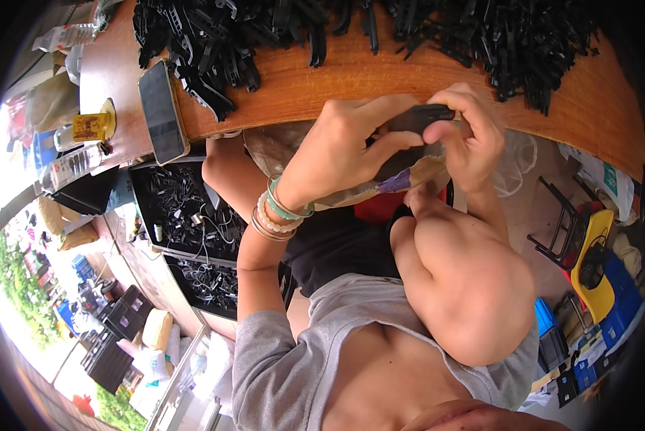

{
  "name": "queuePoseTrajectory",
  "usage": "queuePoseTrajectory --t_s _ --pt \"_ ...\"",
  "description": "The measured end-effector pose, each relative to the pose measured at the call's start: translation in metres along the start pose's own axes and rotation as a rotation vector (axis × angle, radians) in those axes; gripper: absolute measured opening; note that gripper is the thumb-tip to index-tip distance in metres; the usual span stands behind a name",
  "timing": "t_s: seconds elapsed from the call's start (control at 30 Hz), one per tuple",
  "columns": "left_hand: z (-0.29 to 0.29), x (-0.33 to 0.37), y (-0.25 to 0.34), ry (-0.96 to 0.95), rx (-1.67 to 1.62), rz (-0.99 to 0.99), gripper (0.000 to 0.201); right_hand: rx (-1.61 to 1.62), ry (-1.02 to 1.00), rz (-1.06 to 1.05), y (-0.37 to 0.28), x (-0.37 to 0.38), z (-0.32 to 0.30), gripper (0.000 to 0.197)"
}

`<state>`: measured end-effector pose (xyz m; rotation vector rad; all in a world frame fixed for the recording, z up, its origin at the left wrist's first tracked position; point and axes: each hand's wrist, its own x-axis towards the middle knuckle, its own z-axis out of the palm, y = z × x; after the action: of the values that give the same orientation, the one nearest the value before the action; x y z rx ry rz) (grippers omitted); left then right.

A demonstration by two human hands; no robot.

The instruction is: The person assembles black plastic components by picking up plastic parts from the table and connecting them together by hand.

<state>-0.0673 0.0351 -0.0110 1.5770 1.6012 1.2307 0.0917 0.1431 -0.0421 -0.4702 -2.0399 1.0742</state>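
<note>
My left hand (340,147) and my right hand (470,136) meet just below the wooden table's edge (322,93), both gripping one small black plastic part (419,117). The left thumb and fingers pinch its left end, while the right fingers curl over its right end. Bead and jade-green bracelets ring my left wrist (283,212). A large heap of similar black plastic parts (380,29) covers the far side of the table. Below the hands hangs a brown paper bag (409,176) with a clear plastic bag (516,161) beside it.
A dark phone (161,111) lies on the table's left part, near a small yellow tin (89,127) and water bottles (75,164). Black crates of parts (186,208) stand at my left. A yellow stool (595,266) and blue crates (617,309) sit on the right.
</note>
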Motion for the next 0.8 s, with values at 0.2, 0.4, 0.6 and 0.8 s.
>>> queuePoseTrajectory --t_s 0.2,0.4,0.6,0.8 --pt "-0.018 0.003 -0.026 -0.192 -0.157 -0.131 0.023 0.232 -0.299 0.235 0.005 0.002 -0.012 0.03" --pt "-0.001 0.054 -0.056 0.185 0.899 0.23 0.03 -0.699 0.11 -0.174 0.038 0.033 -0.01 0.011" --pt "0.0 0.052 -0.065 0.173 0.817 0.35 0.03 -0.709 0.032 -0.143 0.043 0.032 -0.012 0.016" --pt "0.013 0.043 -0.065 0.499 0.317 0.414 0.02 -0.028 0.236 0.075 0.013 0.022 0.001 0.021"
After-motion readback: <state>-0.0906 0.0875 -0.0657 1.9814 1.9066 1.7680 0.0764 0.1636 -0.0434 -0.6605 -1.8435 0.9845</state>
